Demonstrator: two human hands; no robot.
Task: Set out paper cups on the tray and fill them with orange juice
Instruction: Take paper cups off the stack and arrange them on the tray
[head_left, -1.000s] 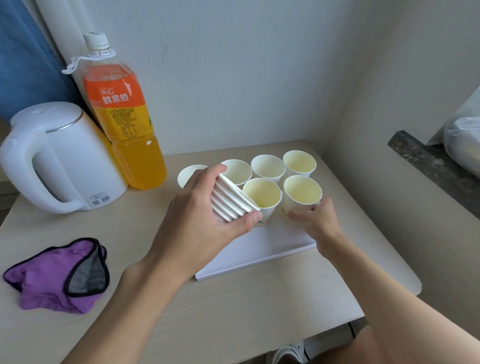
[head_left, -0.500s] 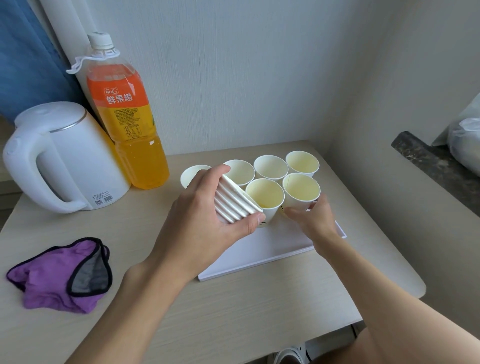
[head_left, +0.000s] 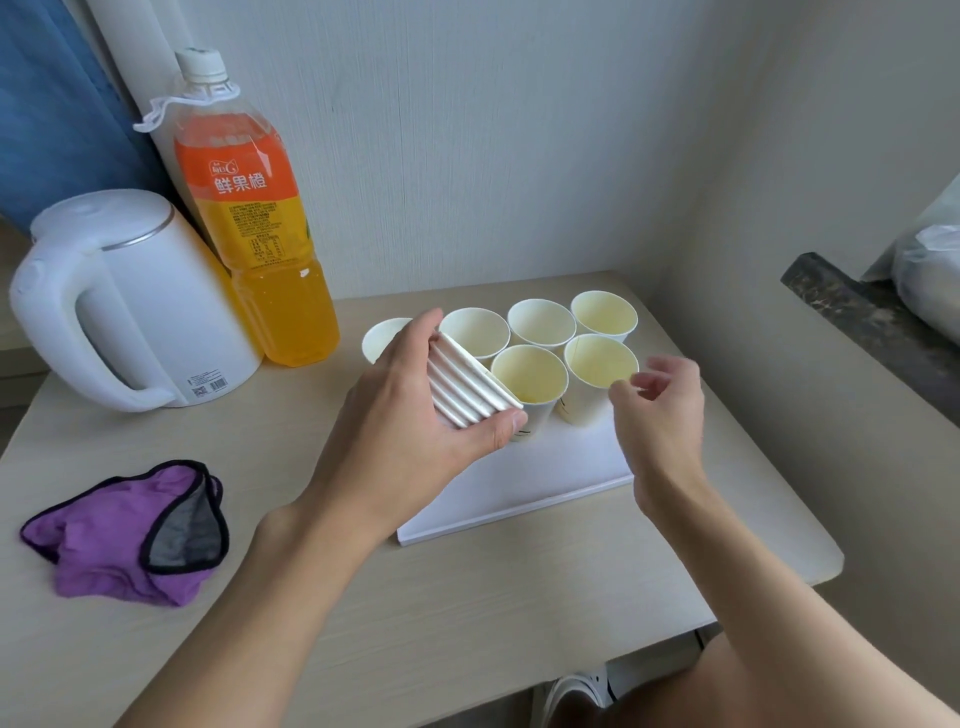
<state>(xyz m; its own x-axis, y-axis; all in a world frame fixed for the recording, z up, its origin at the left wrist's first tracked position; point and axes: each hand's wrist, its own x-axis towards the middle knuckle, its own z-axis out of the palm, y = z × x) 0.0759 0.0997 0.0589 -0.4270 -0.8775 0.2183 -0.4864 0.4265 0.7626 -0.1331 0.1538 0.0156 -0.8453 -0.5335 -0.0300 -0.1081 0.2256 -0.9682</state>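
Several white paper cups stand on a flat white tray (head_left: 540, 488) in two rows; the front right cup (head_left: 597, 374) and its neighbour (head_left: 530, 379) look empty inside. My left hand (head_left: 410, 415) grips a tilted stack of nested paper cups (head_left: 467, 389) just left of the front row. My right hand (head_left: 660, 405) hovers beside the front right cup, fingers loosely curled, holding nothing. A capped orange juice bottle (head_left: 249, 223) stands at the back left, partly full.
A white electric kettle (head_left: 119, 301) stands left of the bottle. A purple cloth (head_left: 130, 530) lies at the table's left front. The wall runs close behind and to the right of the tray. A dark ledge (head_left: 872, 322) with a plastic bag sits at far right.
My right hand has let go of the front right cup and drawn back a little to the right. The left hand still holds the stack in the same place.
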